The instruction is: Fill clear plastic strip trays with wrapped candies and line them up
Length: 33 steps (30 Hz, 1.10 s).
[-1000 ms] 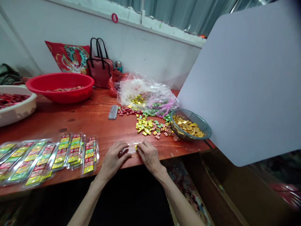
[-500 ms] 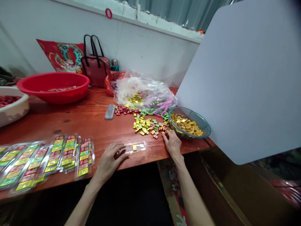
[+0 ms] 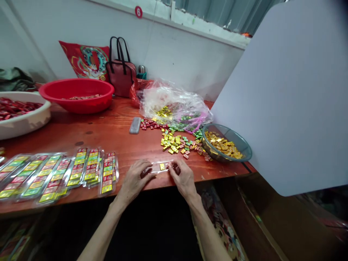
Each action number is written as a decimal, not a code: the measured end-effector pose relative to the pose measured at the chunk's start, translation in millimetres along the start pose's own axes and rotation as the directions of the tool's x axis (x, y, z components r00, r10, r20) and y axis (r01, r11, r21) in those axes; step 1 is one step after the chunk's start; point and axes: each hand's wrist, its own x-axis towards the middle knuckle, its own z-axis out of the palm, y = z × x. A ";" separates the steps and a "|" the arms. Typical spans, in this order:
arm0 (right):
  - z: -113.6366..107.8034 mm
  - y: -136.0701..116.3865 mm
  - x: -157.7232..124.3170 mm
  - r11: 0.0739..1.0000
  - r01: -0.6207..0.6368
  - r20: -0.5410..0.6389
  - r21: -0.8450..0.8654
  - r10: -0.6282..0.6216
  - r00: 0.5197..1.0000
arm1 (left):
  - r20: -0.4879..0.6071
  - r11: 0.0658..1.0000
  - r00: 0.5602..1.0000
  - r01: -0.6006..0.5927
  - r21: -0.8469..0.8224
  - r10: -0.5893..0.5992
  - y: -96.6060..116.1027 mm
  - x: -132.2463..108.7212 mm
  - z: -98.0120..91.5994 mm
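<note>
A narrow clear plastic tray lies near the table's front edge, with one small yellow foil-wrapped piece in it. My left hand grips the tray's left end between thumb and fingers. Over the right end, my right hand pinches a small pinkish-red wrapped piece, partly hidden by the fingertips. Just beyond the tray, loose yellow pieces lie beside pink, green and red ones. Several filled trays with coloured rows rest left of my left hand, some overlapping.
A grey bowl of gold pieces stands at right, by a large pale panel. Clear plastic bags lie behind the loose pieces. At left are a red basin, a white basin and a bag.
My right hand has moved left from the loose pieces to the tray's right end, bringing a pinkish-red piece. My left hand stays on the tray. The view has shifted leftward.
</note>
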 end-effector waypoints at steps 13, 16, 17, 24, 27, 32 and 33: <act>10.2 -14.7 12.9 0.980 0.178 0.190 -0.095 -0.157 0.969 | -0.015 0.999 1.000 0.011 -0.052 -0.012 0.3 -2.7 0.0; -3.6 -15.9 49.6 0.982 0.188 0.169 -0.006 -0.184 0.968 | -0.002 0.999 1.000 0.029 -0.046 -0.029 1.1 -2.4 -0.1; -5.7 -15.7 66.8 0.980 0.196 0.135 -0.021 -0.192 0.972 | -0.003 0.999 0.999 0.031 -0.043 -0.032 1.0 -2.4 0.0; 51.0 -9.7 190.8 0.954 0.191 0.165 -0.231 -0.155 0.974 | -0.030 0.999 0.999 0.022 -0.039 -0.023 -4.8 -4.6 4.1; 90.5 -7.2 217.5 0.946 0.192 0.187 -0.262 -0.146 0.971 | -0.043 0.999 0.999 0.024 -0.030 -0.026 -9.2 -6.2 7.6; 121.6 -5.6 235.9 0.940 0.205 0.230 -0.272 -0.143 0.963 | -0.050 0.999 0.999 0.008 -0.033 -0.010 -10.6 -7.7 9.6; 120.3 -6.0 237.1 0.942 0.210 0.246 -0.261 -0.145 0.958 | -0.050 0.999 0.999 0.008 -0.037 -0.010 -9.7 -7.7 9.0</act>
